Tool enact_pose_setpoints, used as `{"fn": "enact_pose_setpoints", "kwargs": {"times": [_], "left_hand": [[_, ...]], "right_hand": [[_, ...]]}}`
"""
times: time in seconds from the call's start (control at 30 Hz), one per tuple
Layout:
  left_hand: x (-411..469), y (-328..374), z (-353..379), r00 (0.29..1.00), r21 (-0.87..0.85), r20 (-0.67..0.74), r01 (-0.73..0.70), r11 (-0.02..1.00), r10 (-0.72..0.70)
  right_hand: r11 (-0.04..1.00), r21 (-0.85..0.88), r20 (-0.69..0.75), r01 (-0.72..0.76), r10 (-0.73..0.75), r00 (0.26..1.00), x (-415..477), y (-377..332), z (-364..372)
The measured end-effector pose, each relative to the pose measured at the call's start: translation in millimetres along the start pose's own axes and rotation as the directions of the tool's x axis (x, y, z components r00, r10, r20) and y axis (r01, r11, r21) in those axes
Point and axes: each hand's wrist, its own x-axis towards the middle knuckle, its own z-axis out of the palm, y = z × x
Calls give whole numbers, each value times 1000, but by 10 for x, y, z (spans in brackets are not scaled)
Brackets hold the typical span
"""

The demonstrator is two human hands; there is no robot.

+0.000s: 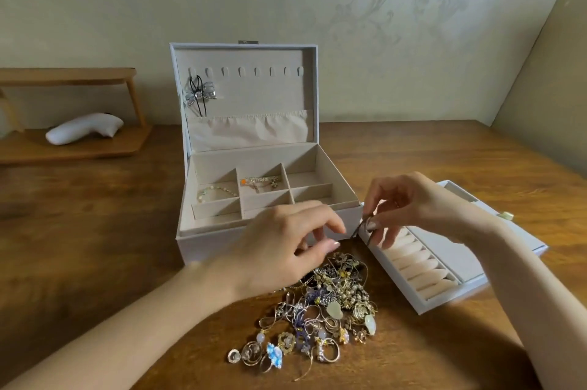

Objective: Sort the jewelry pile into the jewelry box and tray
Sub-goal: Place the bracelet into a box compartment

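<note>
A tangled jewelry pile (320, 310) of chains, rings and pendants lies on the wooden table in front of the open white jewelry box (187, 240). A bracelet (216, 192) and a gold piece (262, 182) lie in two of its back compartments. A silver bow pendant (200, 93) hangs from a hook in the lid. The white tray (444, 300) with ring rolls sits at the right. My right hand (422, 208) pinches a thin dark cord (360, 227) above the tray's near corner. My left hand (286, 249) hovers over the pile, its fingertips at the same cord.
A wooden shelf (73, 148) at the far left holds a white curved object (84, 129). A wallpapered wall stands behind the box. Bare table shows at the left and at the far right.
</note>
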Motion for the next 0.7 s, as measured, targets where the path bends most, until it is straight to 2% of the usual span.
{"fn": "enact_pose_setpoints", "kwargs": {"times": [0.07,0.1,0.17,0.2,0.3,0.43,0.7], "left_hand": [[54,102,158,985,-3,80,152,988,-152],[76,137,234,966,-64,97,247,967,-240],[109,162,346,924,-282,116,382,880,-364],[115,160,366,916,-367,111,399,840,-387],[90,98,339,912,-428,23,380,820,-410],[67,50,271,905,-455,-93,332,826,-415],[0,80,265,927,-439,-78,299,847,-367]], "right_hand": [[996,89,4,25,-25,1000,8,24,35],[992,121,2,35,-35,999,17,43,55],[984,172,-5,49,-49,999,22,83,89],[980,187,-14,60,-59,998,25,104,98],[968,221,-57,117,-106,993,39,129,105],[945,299,-39,135,-129,991,44,142,119],[930,352,-19,105,-105,994,18,167,165]]}}
